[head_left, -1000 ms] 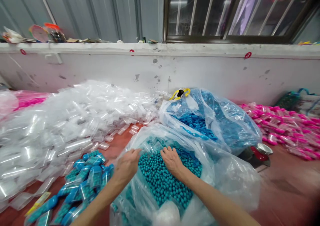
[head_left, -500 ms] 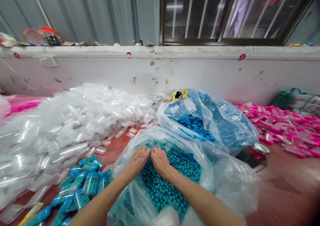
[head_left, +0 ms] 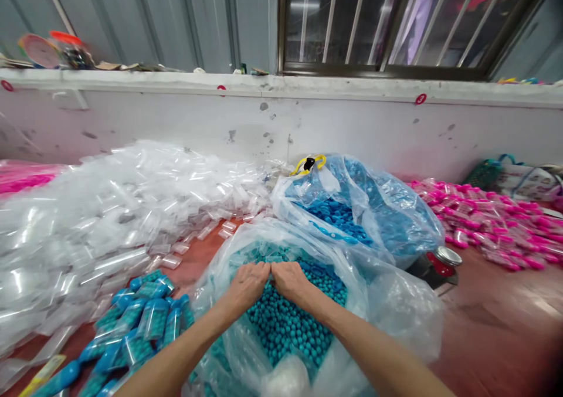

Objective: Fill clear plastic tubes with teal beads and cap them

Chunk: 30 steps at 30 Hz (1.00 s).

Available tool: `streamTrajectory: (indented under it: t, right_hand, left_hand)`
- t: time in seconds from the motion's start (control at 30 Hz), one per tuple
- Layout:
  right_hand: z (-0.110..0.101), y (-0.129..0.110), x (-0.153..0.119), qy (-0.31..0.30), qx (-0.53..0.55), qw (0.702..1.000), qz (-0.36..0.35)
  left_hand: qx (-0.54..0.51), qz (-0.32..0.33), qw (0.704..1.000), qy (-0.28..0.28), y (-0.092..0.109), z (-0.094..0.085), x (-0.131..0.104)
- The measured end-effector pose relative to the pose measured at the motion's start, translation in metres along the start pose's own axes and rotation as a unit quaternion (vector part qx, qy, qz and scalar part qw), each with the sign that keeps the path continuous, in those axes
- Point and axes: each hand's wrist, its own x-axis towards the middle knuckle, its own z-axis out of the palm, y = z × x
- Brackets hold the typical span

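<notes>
My left hand (head_left: 249, 282) and my right hand (head_left: 292, 283) meet over an open clear plastic bag (head_left: 398, 312) of round teal beads (head_left: 290, 329). Both are closed, fingers curled and knuckles nearly touching. What they pinch, if anything, is hidden behind the fingers. Some blue plastic pieces (head_left: 328, 272) lie among the beads near my right hand. To the left of my left forearm sits a pile of clear tubes (head_left: 153, 319) filled with teal beads and fitted with blue ends.
A large heap of clear empty tubes (head_left: 132, 209) spreads on the left. Behind the bead bag stands another bag (head_left: 391, 221) of blue parts. Pink-capped tubes (head_left: 497, 221) lie at right, near a red jar with a metal lid (head_left: 447, 257). A wall (head_left: 352, 127) closes the back.
Both hands have drawn closer together, and their fingers are more curled in. The camera view has shifted slightly; the piles and bags have not moved.
</notes>
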Motion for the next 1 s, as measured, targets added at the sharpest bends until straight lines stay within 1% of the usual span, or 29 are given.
streamTrajectory:
  t: [0.1,0.2,0.27,0.33,0.43,0.53,0.6,0.67,0.73,0.8,0.9,1.0]
  right_hand:
    - [0.003,0.005,-0.002,-0.024,0.000,1.000,0.002]
    - [0.005,0.018,-0.011,-0.040,0.003,0.999,0.004]
    - [0.004,0.029,-0.017,-0.043,0.001,0.999,0.024]
    - [0.001,0.039,-0.019,-0.036,0.002,0.998,0.049]
    - [-0.005,0.042,-0.013,-0.007,0.021,0.998,0.065]
    - [-0.012,0.030,0.001,0.054,0.074,0.992,0.091]
    - [-0.014,0.018,0.006,0.092,0.071,0.988,0.099]
    - [-0.011,0.005,0.005,0.100,0.023,0.992,0.068]
    - [-0.003,-0.008,-0.003,0.078,-0.019,0.997,0.014]
    - [0.008,-0.017,-0.015,0.046,-0.028,0.998,-0.025]
    - [0.019,-0.016,-0.031,0.004,-0.023,0.999,-0.024]
    - [0.018,-0.002,-0.039,-0.039,-0.012,0.999,-0.003]
  left_hand:
    - [0.001,-0.025,1.000,-0.015,0.009,-0.001,0.000]
    - [0.002,-0.061,0.998,-0.014,0.020,0.002,-0.008]
    - [0.002,-0.089,0.996,-0.006,0.027,0.003,-0.014]
    - [-0.002,-0.122,0.993,-0.005,0.028,0.003,-0.013]
    - [-0.011,-0.175,0.984,-0.007,0.015,-0.001,0.002]
    - [-0.012,-0.212,0.977,0.005,-0.007,-0.004,0.018]
    - [-0.001,-0.220,0.975,0.019,-0.017,-0.005,0.019]
    - [0.016,-0.214,0.976,0.025,-0.022,-0.003,0.010]
    - [0.033,-0.201,0.979,0.022,-0.023,0.001,-0.001]
    - [0.042,-0.188,0.981,0.017,-0.025,0.006,-0.008]
    - [0.034,-0.173,0.984,0.000,-0.029,0.012,-0.007]
    - [0.012,-0.173,0.985,-0.015,-0.032,0.015,0.000]
